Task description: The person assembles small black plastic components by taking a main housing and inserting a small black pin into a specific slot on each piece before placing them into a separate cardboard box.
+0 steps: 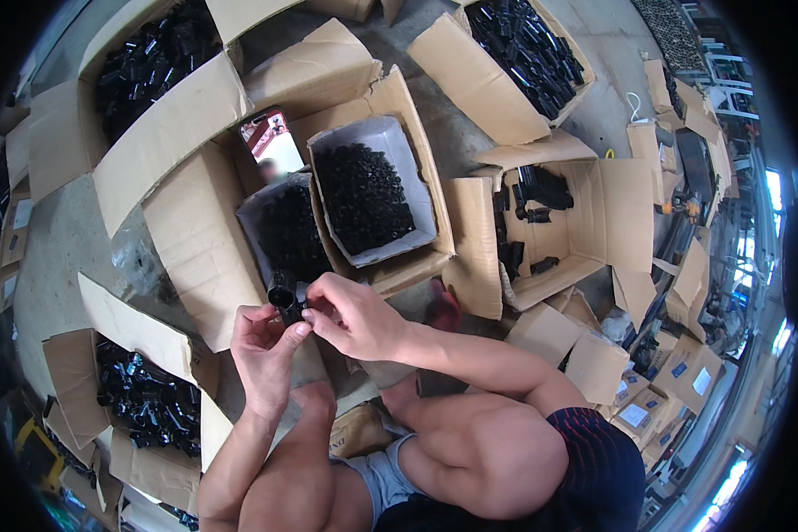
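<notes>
A short black tubular plastic part (pixel 284 292), its round hollow end tipped up toward me, is held between both hands above my knees. My left hand (pixel 264 348) is closed, thumb and fingers gripping its lower left side. From the right, my right hand (pixel 356 317) pinches the same part near its side; whether a smaller piece is between those fingertips I cannot make out. Just beyond the hands, a pale-lined bin (pixel 424 186) holds many small black pieces (pixel 359 195). Beside it, a second bin (pixel 250 217) with black pieces is partly hidden by the hands and part.
A large open carton (pixel 182 235) surrounds the bins, with a lit phone (pixel 270 142) propped there. To the right stands a carton (pixel 576 235) with several black tubular parts. Other cartons of black parts are at far left (pixel 160 71), far right (pixel 528 58) and near left (pixel 148 395).
</notes>
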Tool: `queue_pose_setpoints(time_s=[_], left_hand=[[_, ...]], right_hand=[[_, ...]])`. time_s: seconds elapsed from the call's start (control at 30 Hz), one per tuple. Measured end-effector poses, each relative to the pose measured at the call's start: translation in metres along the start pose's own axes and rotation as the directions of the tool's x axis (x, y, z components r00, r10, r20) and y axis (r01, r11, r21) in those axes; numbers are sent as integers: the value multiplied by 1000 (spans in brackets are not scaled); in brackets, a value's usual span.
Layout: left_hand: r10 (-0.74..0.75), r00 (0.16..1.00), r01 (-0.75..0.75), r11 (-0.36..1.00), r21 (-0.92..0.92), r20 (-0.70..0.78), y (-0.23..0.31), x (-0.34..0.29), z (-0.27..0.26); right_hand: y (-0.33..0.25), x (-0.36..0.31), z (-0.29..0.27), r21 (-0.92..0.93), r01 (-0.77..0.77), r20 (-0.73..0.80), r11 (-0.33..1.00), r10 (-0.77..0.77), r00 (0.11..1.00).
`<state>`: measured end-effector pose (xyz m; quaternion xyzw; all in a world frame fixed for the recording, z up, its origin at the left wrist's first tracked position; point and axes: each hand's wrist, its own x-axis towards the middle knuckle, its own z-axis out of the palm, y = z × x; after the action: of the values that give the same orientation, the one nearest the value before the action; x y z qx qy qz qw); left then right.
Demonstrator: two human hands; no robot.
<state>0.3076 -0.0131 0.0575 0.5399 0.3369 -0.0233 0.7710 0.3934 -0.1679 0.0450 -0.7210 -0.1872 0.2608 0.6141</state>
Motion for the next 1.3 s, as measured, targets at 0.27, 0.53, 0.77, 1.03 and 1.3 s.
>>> queue_pose_setpoints(time_s=[0.27,0.53,0.77,1.03,1.3], left_hand=[[10,1000,-10,1000,6,14,-4,-2,-3],[7,999,-7,1000,5,47,-4,-3,1],[-1,978,-36,985,-171,-209,24,6,-59],[154,768,-356,910,-214,-622,48,-55,-199],[-9,754,-396,791,-466,-657,7,-70,-260]], right_hand=[[5,3,-7,-185,114,68,976,-103,992],[24,0,-1,-182,59,101,982,-41,994],[24,-26,-73,-554,59,-356,831,-300,885],[134,-122,-271,-556,-696,-576,455,393,717],[189,-141,-275,-285,-660,-516,696,469,717]])
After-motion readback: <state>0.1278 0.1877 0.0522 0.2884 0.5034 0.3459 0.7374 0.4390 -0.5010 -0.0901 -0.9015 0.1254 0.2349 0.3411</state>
